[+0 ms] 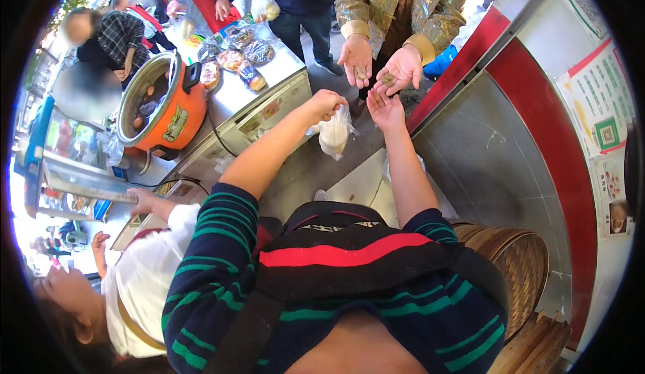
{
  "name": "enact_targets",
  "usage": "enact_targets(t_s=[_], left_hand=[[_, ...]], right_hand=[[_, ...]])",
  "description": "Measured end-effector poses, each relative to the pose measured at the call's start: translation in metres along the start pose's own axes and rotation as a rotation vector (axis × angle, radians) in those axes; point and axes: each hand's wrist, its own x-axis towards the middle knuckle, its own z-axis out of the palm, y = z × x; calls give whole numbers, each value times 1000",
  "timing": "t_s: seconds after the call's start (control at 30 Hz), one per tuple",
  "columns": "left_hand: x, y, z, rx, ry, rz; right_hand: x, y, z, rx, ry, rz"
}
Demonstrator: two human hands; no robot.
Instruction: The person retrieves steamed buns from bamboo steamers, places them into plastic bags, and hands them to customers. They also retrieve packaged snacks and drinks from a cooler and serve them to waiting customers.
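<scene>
My left hand (325,106) grips the top of a thin plastic bag (334,135) that hangs down with a pale, rounded item inside. Beside it, my right hand (386,109) is turned palm up with nothing in it. Its fingertips reach the lower edge of another person's open hand (403,68); whether they touch, I cannot tell. Several coins (388,79) lie on that palm. The same person's other hand (356,59) also holds coins (361,75) on its open palm.
On the left, an orange electric cooker (174,112) with eggs in dark liquid stands on a metal counter (287,64) bearing packaged breads (231,60). A co-worker in white (151,273) is close at my left. Bamboo steamers (519,268) stand at right beside a grey panel (484,137).
</scene>
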Motion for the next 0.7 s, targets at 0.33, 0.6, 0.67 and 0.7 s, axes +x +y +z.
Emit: enact_targets(t_s=[0.33, 0.6, 0.67, 0.7], left_hand=[[86, 7, -54, -110, 210, -60], [122, 27, -40, -57, 193, -75], [129, 32, -36, -38, 182, -93], [132, 35, -34, -33, 178, -85]], right_hand=[[51, 5, 13, 221, -211, 82], [50, -10, 28, 152, -119, 131], [54, -16, 30, 158, -143, 147], [55, -20, 31, 171, -162, 169]])
